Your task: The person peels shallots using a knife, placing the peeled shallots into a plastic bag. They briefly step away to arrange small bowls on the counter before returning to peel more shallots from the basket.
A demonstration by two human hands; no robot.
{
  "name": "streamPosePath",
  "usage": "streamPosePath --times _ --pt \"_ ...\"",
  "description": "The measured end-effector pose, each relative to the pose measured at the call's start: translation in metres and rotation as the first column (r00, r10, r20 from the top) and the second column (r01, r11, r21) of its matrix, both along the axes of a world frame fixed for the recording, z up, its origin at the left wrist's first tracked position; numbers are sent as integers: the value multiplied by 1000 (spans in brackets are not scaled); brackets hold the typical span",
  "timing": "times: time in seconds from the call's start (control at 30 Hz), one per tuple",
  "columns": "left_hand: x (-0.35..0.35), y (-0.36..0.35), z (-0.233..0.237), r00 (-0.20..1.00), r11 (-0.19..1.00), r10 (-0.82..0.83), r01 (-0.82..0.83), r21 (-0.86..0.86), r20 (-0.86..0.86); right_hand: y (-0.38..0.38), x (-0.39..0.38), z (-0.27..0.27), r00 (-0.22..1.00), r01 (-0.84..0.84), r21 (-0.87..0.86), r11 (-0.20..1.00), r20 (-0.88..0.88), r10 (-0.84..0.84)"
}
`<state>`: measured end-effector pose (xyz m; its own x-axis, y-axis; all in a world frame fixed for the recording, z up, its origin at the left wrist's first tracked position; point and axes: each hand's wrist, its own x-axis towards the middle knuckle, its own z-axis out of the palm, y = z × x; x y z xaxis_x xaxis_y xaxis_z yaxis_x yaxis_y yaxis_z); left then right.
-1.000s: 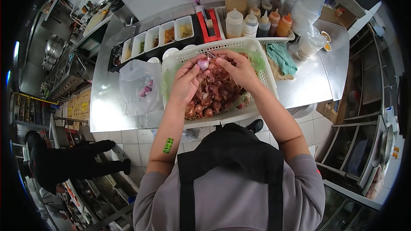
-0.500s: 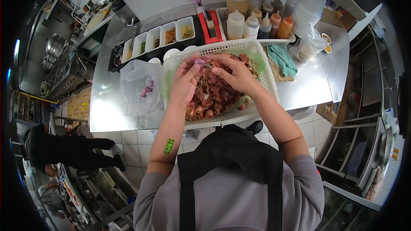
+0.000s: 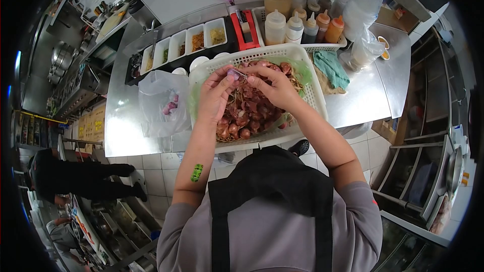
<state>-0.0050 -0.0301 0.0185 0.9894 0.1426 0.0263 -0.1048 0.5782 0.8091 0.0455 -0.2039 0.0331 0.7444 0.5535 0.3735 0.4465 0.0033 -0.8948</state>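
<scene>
My left hand (image 3: 216,93) is closed, its fingertips pinching a small purple shallot (image 3: 233,74). My right hand (image 3: 276,86) is closed on a small knife, of which only a thin metal blade (image 3: 242,74) shows; its tip is at the shallot. Both hands hover over a white perforated basket (image 3: 320,102) heaped with unpeeled reddish-brown shallots (image 3: 252,116) in a green bag (image 3: 303,73). Left of the basket, a clear plastic bag (image 3: 151,118) holds several peeled shallots (image 3: 170,105).
Behind the basket stand a tray of white tubs (image 3: 196,39), a red tape dispenser (image 3: 245,30) and squeeze bottles (image 3: 276,27). A teal cloth (image 3: 331,69) lies right, near a plastic bag (image 3: 367,50). Another person in dark clothes (image 3: 75,176) is far left.
The knife blade has shifted slightly against the shallot, and the fingers have moved a little. Both hands stay in nearly the same place.
</scene>
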Motion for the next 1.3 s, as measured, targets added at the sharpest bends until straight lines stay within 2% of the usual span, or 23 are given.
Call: streamPosePath --times 0.2,0.37,0.43,0.6,0.67,0.73,0.93,0.97,1.03,1.17,1.23,1.3 --pt "-2 0 1 996 999 -37 34 40 81 -4 9 -3 991 -25 76 997 -133 35" --pt "-2 -5 3 998 999 34 -36 35 60 -1 -1 4 971 -98 97 990 -210 117" --pt "-2 -5 2 998 998 39 -41 41 59 2 -1 1 999 -44 14 999 22 43" --pt "-1 -4 0 994 980 74 -88 176 84 1 -1 2 999 -9 -44 999 45 11" --pt "-2 -5 0 992 982 68 -85 168 106 2 -1 2 999 -2 -47 999 39 4" --pt "-2 -5 0 990 984 60 -80 161 129 3 1 -1 998 -23 76 997 -51 27" --pt "-5 -6 7 983 997 -67 61 43 174 -3 8 -1 968 -14 114 993 -247 42" --pt "-5 -5 8 984 997 -74 72 13 161 -4 8 0 968 -14 114 993 -246 42" --pt "-5 -5 8 986 997 -78 81 -17 151 -3 7 2 991 -38 108 993 -125 51" --pt "-2 -5 5 994 997 -9 18 -73 112 0 1 1 992 -75 132 988 -94 88" --pt "-1 -4 2 996 996 9 -2 -85 87 -2 0 2 998 -46 -32 998 -34 45" --pt "1 -5 0 996 994 27 -18 -104 90 1 -1 0 1000 -18 -20 1000 8 18"
